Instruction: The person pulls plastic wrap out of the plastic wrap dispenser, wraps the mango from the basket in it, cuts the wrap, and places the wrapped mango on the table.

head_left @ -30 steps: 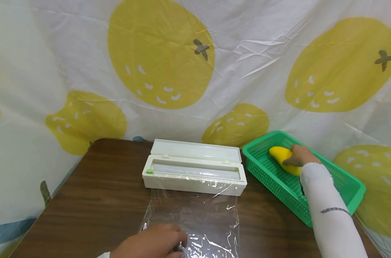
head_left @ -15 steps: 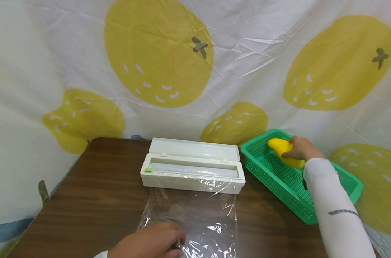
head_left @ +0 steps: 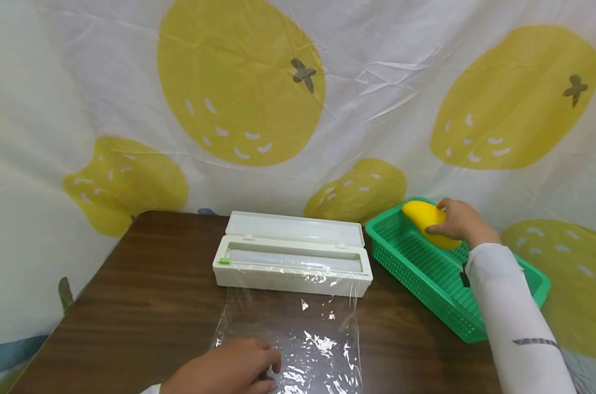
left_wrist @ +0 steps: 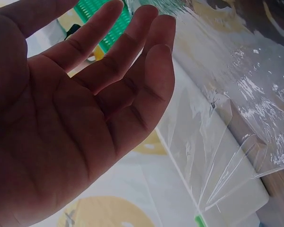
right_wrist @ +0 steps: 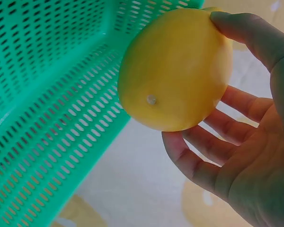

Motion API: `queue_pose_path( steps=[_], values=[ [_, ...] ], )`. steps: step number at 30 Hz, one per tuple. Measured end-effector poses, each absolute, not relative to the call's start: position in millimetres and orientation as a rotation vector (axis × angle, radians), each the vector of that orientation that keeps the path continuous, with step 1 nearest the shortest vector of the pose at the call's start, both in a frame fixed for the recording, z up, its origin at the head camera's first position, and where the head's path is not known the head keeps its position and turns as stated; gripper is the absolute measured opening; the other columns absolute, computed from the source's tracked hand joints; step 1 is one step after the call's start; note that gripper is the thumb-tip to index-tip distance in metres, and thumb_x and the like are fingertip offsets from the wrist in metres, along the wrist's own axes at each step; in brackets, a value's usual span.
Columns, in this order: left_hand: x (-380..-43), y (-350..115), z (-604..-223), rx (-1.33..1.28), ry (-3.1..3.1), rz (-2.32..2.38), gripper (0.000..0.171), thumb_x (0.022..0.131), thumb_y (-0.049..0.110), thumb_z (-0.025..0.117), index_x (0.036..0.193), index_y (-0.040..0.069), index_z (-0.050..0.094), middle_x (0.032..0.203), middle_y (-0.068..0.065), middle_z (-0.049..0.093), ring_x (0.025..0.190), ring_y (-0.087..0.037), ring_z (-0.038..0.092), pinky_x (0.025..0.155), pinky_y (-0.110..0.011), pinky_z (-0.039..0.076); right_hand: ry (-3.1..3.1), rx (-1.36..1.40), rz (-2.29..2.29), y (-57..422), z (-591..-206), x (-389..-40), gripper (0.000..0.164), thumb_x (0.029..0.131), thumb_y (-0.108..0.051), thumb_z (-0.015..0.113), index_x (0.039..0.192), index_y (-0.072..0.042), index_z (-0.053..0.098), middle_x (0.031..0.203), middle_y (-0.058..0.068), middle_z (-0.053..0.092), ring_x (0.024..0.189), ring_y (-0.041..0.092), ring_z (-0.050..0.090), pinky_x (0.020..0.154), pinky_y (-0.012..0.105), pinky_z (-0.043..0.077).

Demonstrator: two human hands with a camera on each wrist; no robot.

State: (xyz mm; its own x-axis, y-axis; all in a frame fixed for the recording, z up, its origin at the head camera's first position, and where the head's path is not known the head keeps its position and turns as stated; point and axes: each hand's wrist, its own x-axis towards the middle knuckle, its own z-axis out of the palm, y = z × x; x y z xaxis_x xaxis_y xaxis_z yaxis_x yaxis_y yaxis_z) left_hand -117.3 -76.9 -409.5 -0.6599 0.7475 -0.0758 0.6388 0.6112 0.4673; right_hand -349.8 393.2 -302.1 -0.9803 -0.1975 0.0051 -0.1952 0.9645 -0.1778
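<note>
My right hand [head_left: 466,221] grips a smooth yellow mango [head_left: 421,214] between thumb and fingers, held up over the green basket [head_left: 401,261]. The right wrist view shows the mango [right_wrist: 175,71] end-on, with a pale spot on its skin. At the front of the table, my left hand [head_left: 229,365] lies over the left part of a sheet of clear cling film [head_left: 322,342]. Its fingers [left_wrist: 156,75] are loosely bent with nothing visible between them. The film runs out of a white cling film dispenser [head_left: 288,282], whose lid [head_left: 293,229] stands open behind its roll.
A brown wooden table [head_left: 145,306] bears everything, its left edge slanting toward the front. A small green slider [head_left: 224,261] sits at the dispenser's left end. Behind hangs a white cloth [head_left: 372,109] printed with yellow fruit.
My right hand has lifted the mango from low in the basket to about rim height, moving slightly toward the back. The left hand and the film stay nearly in place.
</note>
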Motion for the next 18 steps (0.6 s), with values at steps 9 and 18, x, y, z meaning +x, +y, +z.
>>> queue_pose_path(
  steps=[9, 18],
  values=[
    [-119.1, -75.7, -408.0, 1.096, 2.565, 0.608, 0.013, 0.092, 0.027, 0.068, 0.102, 0.019, 0.073, 0.089, 0.009, 0.07, 0.073, -0.001, 0.057, 0.067, -0.031, 0.057, 3.195, -0.44, -0.233, 379.0, -287.0, -334.2, 0.075, 0.081, -0.03, 0.076, 0.132, 0.016, 0.045, 0.124, 0.038, 0.053, 0.103, 0.046, 0.05, 0.09, 0.064, 0.044],
    [-120.9, -75.1, -406.3, 1.145, 2.596, 0.579, 0.015, 0.092, 0.027, 0.067, 0.103, 0.018, 0.073, 0.093, 0.006, 0.072, 0.078, -0.003, 0.059, 0.072, -0.033, 0.058, 3.229, -0.474, -0.238, 361.3, -266.8, -310.4, 0.075, 0.08, -0.03, 0.076, 0.135, 0.012, 0.045, 0.125, 0.035, 0.053, 0.1, 0.043, 0.051, 0.088, 0.062, 0.045]
  ],
)
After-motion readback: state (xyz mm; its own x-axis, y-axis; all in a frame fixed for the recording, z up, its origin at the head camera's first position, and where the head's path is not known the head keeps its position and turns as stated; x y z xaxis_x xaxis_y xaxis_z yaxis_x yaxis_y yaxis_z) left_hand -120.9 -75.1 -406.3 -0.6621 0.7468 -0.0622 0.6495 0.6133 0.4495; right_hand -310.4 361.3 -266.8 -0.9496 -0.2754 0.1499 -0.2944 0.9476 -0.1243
